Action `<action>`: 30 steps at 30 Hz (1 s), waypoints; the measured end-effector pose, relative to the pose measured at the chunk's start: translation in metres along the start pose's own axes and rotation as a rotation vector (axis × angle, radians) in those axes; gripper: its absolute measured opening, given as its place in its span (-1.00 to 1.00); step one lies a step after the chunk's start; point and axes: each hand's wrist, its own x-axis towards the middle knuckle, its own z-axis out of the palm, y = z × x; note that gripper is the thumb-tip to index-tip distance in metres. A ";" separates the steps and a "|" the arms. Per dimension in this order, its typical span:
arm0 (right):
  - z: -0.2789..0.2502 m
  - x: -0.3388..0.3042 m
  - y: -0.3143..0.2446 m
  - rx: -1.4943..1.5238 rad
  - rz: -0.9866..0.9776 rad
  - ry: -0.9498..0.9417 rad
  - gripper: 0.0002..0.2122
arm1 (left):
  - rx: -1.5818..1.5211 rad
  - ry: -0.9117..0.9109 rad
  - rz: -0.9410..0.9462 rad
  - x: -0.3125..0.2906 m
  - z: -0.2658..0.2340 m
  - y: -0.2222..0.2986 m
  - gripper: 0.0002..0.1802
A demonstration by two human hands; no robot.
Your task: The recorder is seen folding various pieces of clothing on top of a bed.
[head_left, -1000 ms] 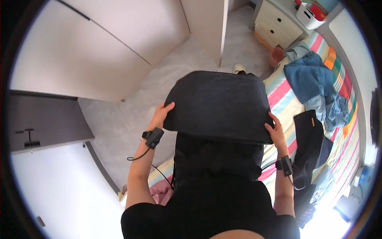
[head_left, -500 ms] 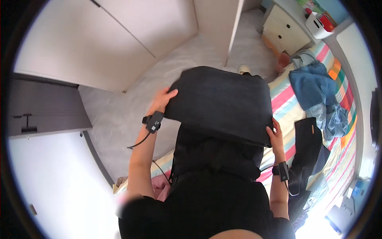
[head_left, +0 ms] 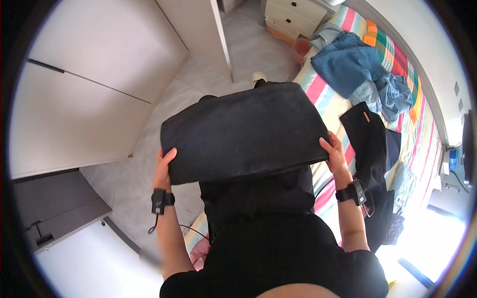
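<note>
A folded black garment of denim-like cloth hangs level over my lap, a wide flat bundle. My left hand grips its near left corner, thumb on top and fingers beneath, out of sight. At the right edge my right hand pinches the cloth the same way. Dark trousers cover my legs under the bundle. Each wrist wears a small black strapped device with a cable.
To the right is a bed with a striped sheet, holding blue jeans and black trousers. Beyond it stands a white drawer unit. Pale cabinet doors rise at the left over a grey floor.
The view has turned, shifting the bed and cabinets in the picture. The bundle sits further left and more level; my left hand is lower and my hands are wider apart.
</note>
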 end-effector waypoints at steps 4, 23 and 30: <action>-0.010 0.002 0.018 -0.114 0.014 -0.008 -0.69 | 0.057 0.019 0.018 -0.007 -0.015 -0.009 -0.40; 0.076 0.028 0.028 -1.304 -0.522 -0.179 -0.31 | 1.359 -0.073 0.648 0.019 0.042 -0.042 -0.06; 0.078 0.029 0.029 -1.271 -0.504 -0.158 -0.33 | 0.738 -0.054 0.414 0.028 0.021 -0.072 -0.07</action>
